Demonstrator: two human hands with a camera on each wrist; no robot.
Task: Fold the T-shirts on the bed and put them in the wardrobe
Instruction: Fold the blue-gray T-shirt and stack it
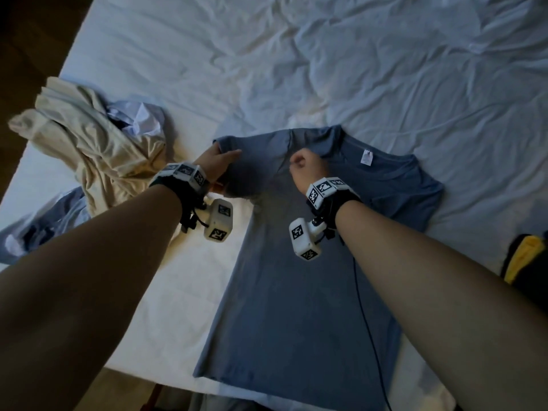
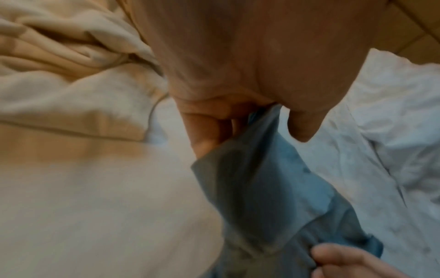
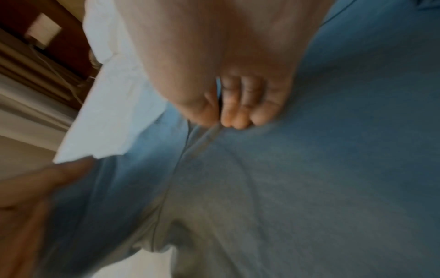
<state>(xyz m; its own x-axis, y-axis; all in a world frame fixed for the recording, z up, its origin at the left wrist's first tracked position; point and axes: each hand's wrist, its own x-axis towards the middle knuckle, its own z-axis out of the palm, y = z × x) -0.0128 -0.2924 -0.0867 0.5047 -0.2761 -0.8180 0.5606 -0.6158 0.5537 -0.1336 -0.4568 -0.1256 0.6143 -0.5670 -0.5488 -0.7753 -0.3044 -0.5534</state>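
Gripping blue T-shirt sleeve, both hands clamped, rumpled white bed, beige shirt left

A left hand pinches the edge of a blue cotton T-shirt between thumb and curled fingers, lifting it off a wrinkled white bedsheet. A crumpled cream garment lies beside it; fingertips of another hand grip the blue fabric lower down.
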